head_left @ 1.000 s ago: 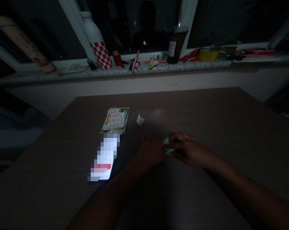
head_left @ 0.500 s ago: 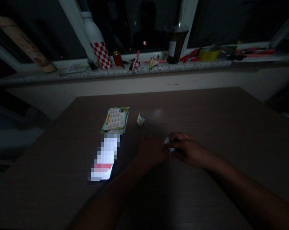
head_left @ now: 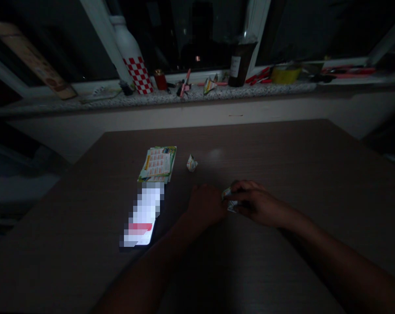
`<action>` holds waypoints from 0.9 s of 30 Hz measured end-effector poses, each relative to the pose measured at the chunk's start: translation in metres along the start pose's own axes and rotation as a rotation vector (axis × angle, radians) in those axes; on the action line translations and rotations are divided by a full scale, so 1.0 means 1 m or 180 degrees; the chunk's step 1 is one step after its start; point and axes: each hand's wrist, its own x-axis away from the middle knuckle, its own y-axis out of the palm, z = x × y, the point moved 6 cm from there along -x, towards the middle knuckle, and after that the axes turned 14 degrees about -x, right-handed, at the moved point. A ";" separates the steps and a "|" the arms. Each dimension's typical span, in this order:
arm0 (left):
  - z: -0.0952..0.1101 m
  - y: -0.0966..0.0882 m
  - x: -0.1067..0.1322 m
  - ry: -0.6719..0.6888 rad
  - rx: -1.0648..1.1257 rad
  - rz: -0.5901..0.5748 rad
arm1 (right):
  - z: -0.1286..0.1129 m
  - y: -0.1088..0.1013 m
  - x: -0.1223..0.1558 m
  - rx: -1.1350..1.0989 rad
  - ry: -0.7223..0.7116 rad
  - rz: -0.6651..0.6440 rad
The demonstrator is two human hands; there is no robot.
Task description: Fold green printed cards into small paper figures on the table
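Note:
A small printed piece of paper [head_left: 231,205] lies low over the table between my two hands, partly covered by fingers. My right hand [head_left: 254,200] pinches it from the right, thumb below and fingers above. At the paper's left edge is my left hand [head_left: 207,203], curled with its back toward me, so its fingertips are hidden. Beyond the hands stands a small folded paper shape [head_left: 192,163] with a pointed top. A loose stack of printed sheets [head_left: 156,163] lies to its left. Nearer me, a lit phone [head_left: 143,213] rests below the stack.
The brown table [head_left: 298,161] ends at a wall below a stone windowsill [head_left: 184,95]. Along the sill stand a red-checkered white bottle [head_left: 138,72], a red jar [head_left: 160,80], another folded paper [head_left: 210,85], a dark cup [head_left: 239,65] and a yellow container [head_left: 285,74].
The paper between my hands has shifted slightly, with more of its lower part showing. My left hand has drawn a little to the left; the other things stay put.

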 end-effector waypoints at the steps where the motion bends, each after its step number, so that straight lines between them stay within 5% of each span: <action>1: 0.000 0.000 0.000 0.0000 0.0002 -0.0011 | 0.000 0.000 0.000 0.0011 0.0010 -0.0012; 27: 0.001 -0.002 0.004 0.0087 0.0029 0.0119 | 0.002 0.001 -0.002 0.0094 0.0049 0.0117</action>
